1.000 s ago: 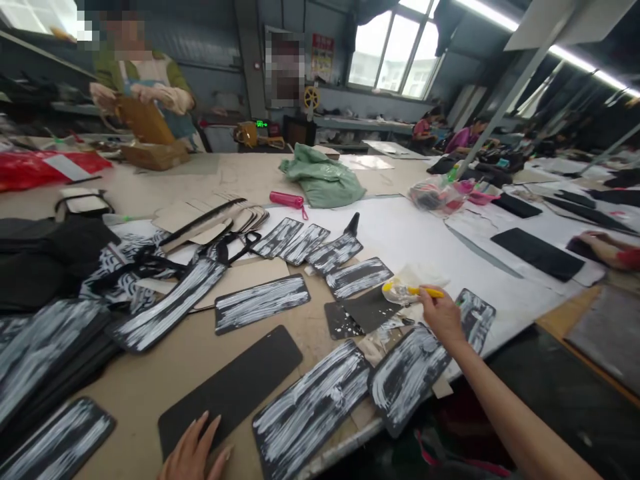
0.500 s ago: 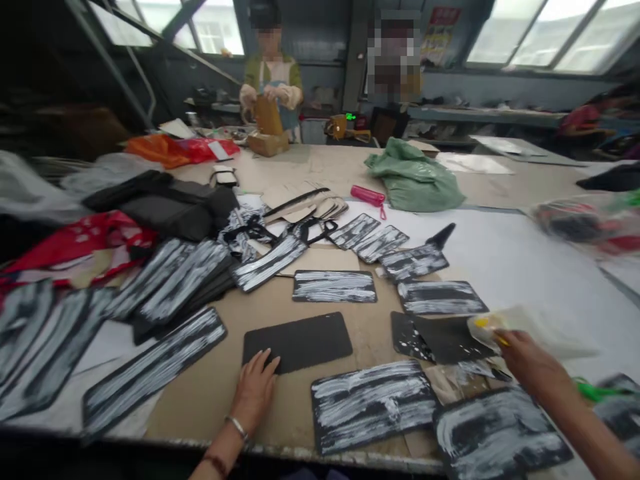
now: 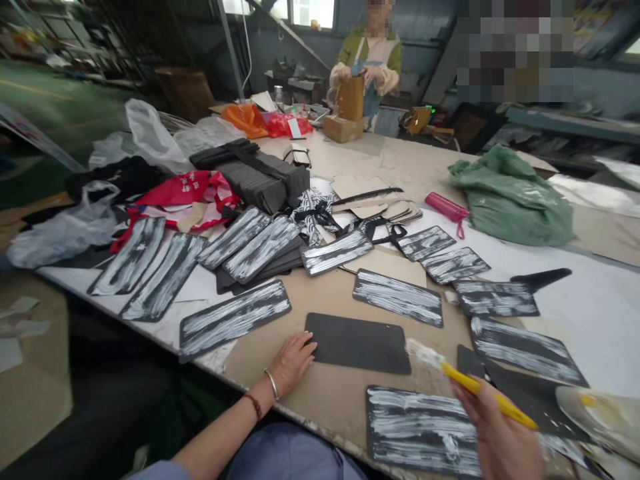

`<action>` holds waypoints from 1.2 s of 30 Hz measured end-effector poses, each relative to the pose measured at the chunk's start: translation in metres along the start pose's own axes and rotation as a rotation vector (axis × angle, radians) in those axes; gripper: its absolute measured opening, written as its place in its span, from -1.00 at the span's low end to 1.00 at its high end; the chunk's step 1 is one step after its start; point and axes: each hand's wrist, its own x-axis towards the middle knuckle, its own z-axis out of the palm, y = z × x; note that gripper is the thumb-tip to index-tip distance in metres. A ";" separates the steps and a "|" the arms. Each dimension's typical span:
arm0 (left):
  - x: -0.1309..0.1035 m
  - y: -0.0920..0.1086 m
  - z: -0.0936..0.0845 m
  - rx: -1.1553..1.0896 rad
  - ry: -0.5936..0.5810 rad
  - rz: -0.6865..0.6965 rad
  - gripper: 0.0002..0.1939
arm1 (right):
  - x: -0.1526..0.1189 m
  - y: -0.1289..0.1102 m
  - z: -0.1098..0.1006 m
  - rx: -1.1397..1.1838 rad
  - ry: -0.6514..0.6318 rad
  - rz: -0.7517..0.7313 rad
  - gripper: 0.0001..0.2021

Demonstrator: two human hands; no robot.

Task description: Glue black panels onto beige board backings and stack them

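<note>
Plain black rounded-rectangle card panel (image 3: 358,343) lies flat on the desk (image 3: 280,363), uncoated, its long axis running roughly nine to three o'clock, slightly tilted. Left hand (image 3: 293,359) rests palm-down and relaxed at the panel's nine o'clock end, fingertips touching its edge, grasping nothing. Right hand (image 3: 500,437) sits at about four o'clock from the panel, clenched around a yellow-handled brush (image 3: 470,383) loaded with white paste; the bristle end points toward ten o'clock and hovers just off the panel's three o'clock corner. Left hand is the nearer of the two.

Around it lie black panels streaked with white paste (image 3: 397,297), one directly at six o'clock (image 3: 420,430). At twelve o'clock across the desk a co-worker's hands (image 3: 367,75) handle a brown box. Green plastic bag (image 3: 510,197) lies at two o'clock.
</note>
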 end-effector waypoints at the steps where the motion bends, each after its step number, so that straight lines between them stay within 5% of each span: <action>1: 0.000 -0.005 -0.003 -0.015 -0.020 0.008 -0.75 | -0.006 0.007 0.031 0.038 -0.013 0.027 -0.61; 5: 0.004 -0.018 -0.011 -0.099 -0.099 0.041 -0.75 | -0.029 0.028 0.150 0.104 -0.145 0.099 -0.57; 9: 0.004 -0.027 -0.015 -0.155 -0.159 0.065 -0.70 | -0.040 0.042 0.205 0.059 -0.193 0.103 -0.57; 12: 0.004 -0.033 -0.016 -0.185 -0.170 0.101 -0.68 | -0.032 0.049 0.193 -0.053 -0.088 0.042 -0.57; 18: 0.005 -0.038 -0.015 -0.143 -0.189 0.148 -0.69 | 0.011 0.038 0.106 -0.684 0.328 -0.103 -0.55; 21: 0.006 -0.038 -0.014 -0.129 -0.174 0.166 -0.70 | 0.014 0.024 0.082 -0.831 0.472 -0.161 -0.53; 24: 0.008 -0.042 -0.012 -0.184 -0.131 0.172 -0.74 | -0.010 0.015 0.089 -0.755 0.419 -0.214 -0.54; 29: 0.019 -0.058 -0.013 -0.342 -0.131 0.112 -0.69 | -0.078 0.035 0.153 -0.247 0.086 -0.026 -0.62; 32: 0.023 -0.066 -0.015 -0.353 -0.138 0.184 -0.65 | -0.093 0.055 0.180 -0.109 -0.003 0.057 -0.62; 36: 0.022 -0.069 -0.017 -0.332 -0.124 0.342 -0.64 | -0.065 0.064 0.149 -0.255 0.173 -0.012 -0.59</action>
